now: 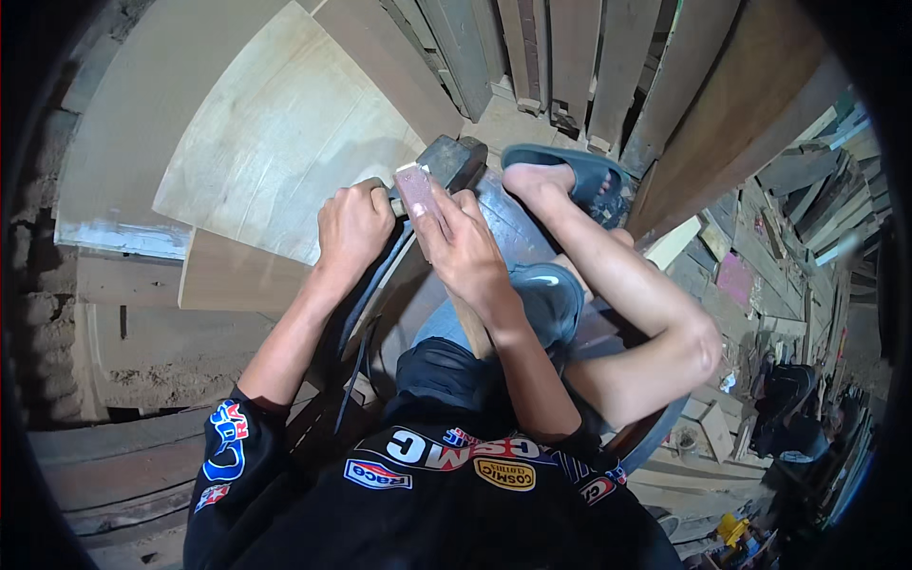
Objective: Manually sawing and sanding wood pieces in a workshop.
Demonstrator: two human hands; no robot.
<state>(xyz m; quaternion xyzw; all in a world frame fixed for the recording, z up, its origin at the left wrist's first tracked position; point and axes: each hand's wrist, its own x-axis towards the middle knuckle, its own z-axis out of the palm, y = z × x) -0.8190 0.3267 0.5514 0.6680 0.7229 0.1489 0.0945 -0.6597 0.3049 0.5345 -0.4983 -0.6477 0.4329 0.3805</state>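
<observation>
My left hand (353, 225) is closed around a dark tool whose long handle runs down toward my lap. My right hand (463, 242) lies flat on a small pinkish rectangular block (415, 188), fingers pressing it against the tool's head. Just beyond the block sits a dark grey stone-like block (454, 160). My right foot wears a blue sandal (579, 171) just right of the hands, and my bent knee (693, 347) juts out at the right.
Large pale plywood sheets (275, 133) lean at the upper left. Upright wooden planks (570, 57) stand behind. A curved board (731, 114) leans at the right, with several wood offcuts (788, 237) scattered beyond it.
</observation>
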